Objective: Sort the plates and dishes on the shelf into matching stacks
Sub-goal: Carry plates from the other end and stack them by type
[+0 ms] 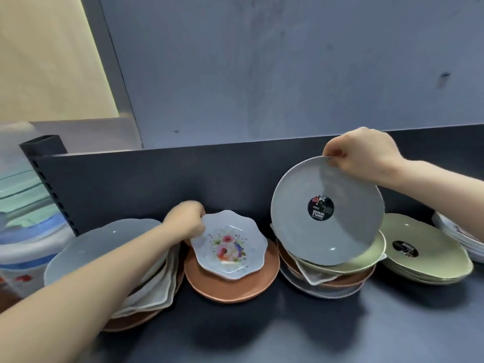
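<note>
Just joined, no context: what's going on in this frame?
A person is sorting plates on a dark shelf. The left hand grips the rim of a floral scalloped dish lying on a brown plate. The right hand pinches the top edge of a grey plate, tilted up above a mixed pile of brown, green and grey dishes. A stack of green plates stands to the right. Sorting is unfinished.

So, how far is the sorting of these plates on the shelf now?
Done, it seems: the green stack at the right looks matched. In hand: the right hand pinches the grey plate, tilted over the mixed pile; the left hand grips the floral dish on the brown plate. To do: that mixed pile and the left pile, both with several colours.
</note>
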Tool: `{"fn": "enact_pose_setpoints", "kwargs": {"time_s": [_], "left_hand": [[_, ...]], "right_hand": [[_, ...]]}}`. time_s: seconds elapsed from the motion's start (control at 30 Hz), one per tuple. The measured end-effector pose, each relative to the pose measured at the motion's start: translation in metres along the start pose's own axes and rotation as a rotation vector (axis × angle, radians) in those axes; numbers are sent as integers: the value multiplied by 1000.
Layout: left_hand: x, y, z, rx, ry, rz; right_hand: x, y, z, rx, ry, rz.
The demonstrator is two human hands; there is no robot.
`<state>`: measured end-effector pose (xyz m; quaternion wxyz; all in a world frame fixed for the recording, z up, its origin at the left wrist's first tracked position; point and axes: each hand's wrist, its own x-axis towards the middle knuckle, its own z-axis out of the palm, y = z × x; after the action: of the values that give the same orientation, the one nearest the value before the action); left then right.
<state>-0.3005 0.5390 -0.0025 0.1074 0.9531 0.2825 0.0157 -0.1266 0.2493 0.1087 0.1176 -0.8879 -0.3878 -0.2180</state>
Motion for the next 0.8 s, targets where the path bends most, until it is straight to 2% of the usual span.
{"fn": "enact_pose_setpoints", "kwargs": {"time_s": [0.13, 0.2, 0.4, 0.63, 0.8], "left_hand": [[-13, -15, -55, -124, 76, 21], [-23, -25, -84, -259, 114, 21], [-45, -56, -140, -488, 85, -56], [-73, -106, -164, -620, 141, -174], [-99, -140, -170, -686, 153, -262]], "right_hand": [[0, 1, -5, 53, -39, 153], [2, -1, -4, 124, -97, 228], [-6, -38, 31, 546, -299, 425], [-12, -128, 74, 920, -541, 476], [-10, -199, 86, 1104, -622, 450]]}}
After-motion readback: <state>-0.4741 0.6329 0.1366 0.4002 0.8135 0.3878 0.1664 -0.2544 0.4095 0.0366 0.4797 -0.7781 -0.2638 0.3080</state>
